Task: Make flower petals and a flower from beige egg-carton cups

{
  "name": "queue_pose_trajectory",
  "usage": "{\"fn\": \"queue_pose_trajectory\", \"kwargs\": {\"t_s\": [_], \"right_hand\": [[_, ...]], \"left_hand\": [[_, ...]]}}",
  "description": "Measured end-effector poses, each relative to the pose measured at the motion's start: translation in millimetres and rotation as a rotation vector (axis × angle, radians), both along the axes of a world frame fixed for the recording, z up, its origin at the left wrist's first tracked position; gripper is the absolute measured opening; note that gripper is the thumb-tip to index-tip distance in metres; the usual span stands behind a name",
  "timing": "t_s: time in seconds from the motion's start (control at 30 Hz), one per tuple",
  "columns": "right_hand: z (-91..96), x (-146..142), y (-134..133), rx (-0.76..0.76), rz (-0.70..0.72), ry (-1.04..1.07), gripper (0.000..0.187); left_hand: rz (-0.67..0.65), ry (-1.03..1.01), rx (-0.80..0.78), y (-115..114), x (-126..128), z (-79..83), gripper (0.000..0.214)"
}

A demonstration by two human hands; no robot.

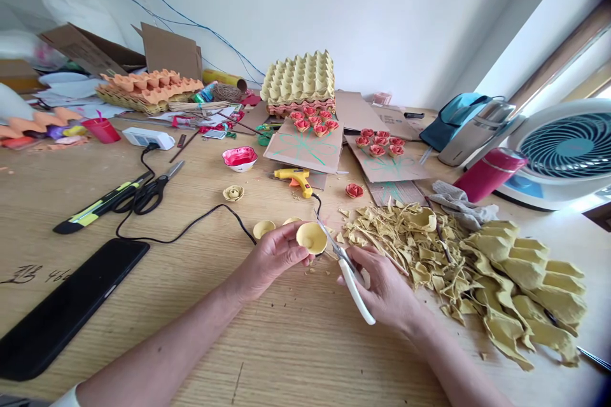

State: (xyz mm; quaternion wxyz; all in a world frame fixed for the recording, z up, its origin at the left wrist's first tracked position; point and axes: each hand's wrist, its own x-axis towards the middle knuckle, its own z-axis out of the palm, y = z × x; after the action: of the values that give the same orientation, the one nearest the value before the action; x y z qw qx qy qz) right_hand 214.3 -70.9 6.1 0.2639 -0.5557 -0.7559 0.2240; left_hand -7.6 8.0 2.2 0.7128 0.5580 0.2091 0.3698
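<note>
Between the fingers of my left hand (274, 261) is a small yellow egg-carton cup (312, 238), its hollow facing me. My right hand (382, 283) grips white-handled scissors (354, 292), with the blades pointing up beside the cup's right edge. Behind my left hand, another yellow cup (263, 229) sits on the table, and one more is partly hidden by my fingers. A yellow glue gun (296, 180) lies farther back. To its left is an unpainted paper flower (233, 193); to its right, a red flower (354, 191).
Carton scraps (410, 248) and cut egg-tray pieces (529, 273) cover the right side. Cardboard sheets (305, 147) carry red flowers at the back, near stacked egg trays (298, 79). A black cord (191, 229), black scissors (147, 194) and a phone-like black slab (67, 305) lie left.
</note>
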Motion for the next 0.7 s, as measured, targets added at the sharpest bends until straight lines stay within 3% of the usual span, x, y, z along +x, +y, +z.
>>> {"fn": "queue_pose_trajectory", "kwargs": {"t_s": [0.27, 0.47, 0.7], "right_hand": [[-1.0, 2, 1, 0.13, -0.002, -0.184, 0.022], [-0.4, 2, 0, 0.191, 0.007, -0.206, 0.021], [-1.1, 2, 0, 0.19, 0.034, -0.16, 0.022]], "left_hand": [[-0.022, 0.078, 0.001, 1, -3, -0.5, 0.049], [-0.021, 0.136, 0.0, -4, -1, 7.9, 0.053], [-0.024, 0.116, -0.042, -4, -3, 2.9, 0.055]]}}
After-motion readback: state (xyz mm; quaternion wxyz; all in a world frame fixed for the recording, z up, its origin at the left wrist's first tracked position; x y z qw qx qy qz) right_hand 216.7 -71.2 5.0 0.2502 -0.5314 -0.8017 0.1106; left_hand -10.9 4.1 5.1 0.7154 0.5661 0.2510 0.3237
